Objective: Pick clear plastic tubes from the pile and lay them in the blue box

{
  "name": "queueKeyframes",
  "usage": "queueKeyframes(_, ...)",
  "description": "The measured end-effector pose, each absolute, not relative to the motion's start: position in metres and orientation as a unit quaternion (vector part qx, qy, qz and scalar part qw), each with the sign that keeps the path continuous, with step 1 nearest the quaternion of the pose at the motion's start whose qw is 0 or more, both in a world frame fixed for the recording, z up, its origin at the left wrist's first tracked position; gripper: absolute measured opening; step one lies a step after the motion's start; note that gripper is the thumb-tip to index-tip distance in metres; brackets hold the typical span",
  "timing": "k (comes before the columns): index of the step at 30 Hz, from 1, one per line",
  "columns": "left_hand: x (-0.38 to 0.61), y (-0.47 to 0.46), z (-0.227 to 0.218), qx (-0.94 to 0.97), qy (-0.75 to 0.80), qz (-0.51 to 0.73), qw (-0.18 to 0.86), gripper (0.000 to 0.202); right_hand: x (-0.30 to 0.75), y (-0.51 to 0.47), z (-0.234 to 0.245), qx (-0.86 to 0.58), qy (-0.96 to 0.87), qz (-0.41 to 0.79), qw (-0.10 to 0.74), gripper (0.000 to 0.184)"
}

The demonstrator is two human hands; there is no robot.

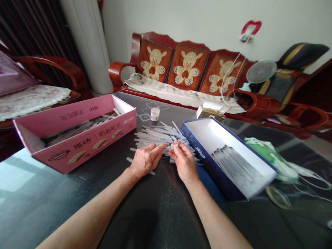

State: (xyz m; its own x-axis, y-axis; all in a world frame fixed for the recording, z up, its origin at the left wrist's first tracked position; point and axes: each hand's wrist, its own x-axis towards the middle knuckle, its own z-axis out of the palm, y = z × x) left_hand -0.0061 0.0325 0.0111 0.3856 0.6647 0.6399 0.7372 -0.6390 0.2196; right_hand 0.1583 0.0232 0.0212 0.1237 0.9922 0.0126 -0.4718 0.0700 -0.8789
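Observation:
A loose pile of thin clear plastic sticks [155, 135] lies on the dark table top [155, 211], just ahead of my hands. My left hand [146, 159] rests flat-fingered at the pile's near edge, holding nothing I can make out. My right hand [184, 162] pinches a short clear stick [173, 147] between thumb and fingertips, close to my left fingertips. To the right, a white box with blue edges [204, 145] holds a neat bed of dark-tipped sticks [233, 166]. A pink printed carton [77, 145] on the left holds more sticks [83, 128].
A small white-capped jar [155, 114] and a tan packet [210, 112] stand beyond the pile. A green and white plastic bag [269, 159] lies at the right. Behind the table is a wooden sofa [186, 65] with cushions, and a small fan [260, 71].

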Motion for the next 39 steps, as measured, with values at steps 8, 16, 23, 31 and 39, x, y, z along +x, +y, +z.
queueKeyframes(8, -0.006, 0.033, 0.01, -0.828, -0.43, -0.358, 0.023, 0.032, 0.158, 0.026, 0.021, -0.366, -0.323, 0.577, 0.654, 0.028)
queueKeyframes(16, -0.006, 0.032, 0.011, -0.837, -0.428, -0.34, 0.022, 0.033, 0.156, 0.023, 0.015, -0.392, -0.381, 0.555, 0.627, 0.027)
queueKeyframes(23, -0.005, 0.03, 0.015, -0.837, -0.427, -0.343, 0.006, 0.028, 0.16, 0.023, 0.018, -0.413, -0.438, 0.522, 0.605, 0.025)
queueKeyframes(31, -0.006, 0.029, 0.017, -0.84, -0.413, -0.348, 0.055, 0.026, 0.16, 0.018, 0.024, -0.435, -0.429, 0.527, 0.591, 0.025)
queueKeyframes(39, -0.006, 0.027, 0.019, -0.84, -0.407, -0.346, 0.091, 0.025, 0.158, 0.018, 0.028, -0.443, -0.399, 0.547, 0.588, 0.026)
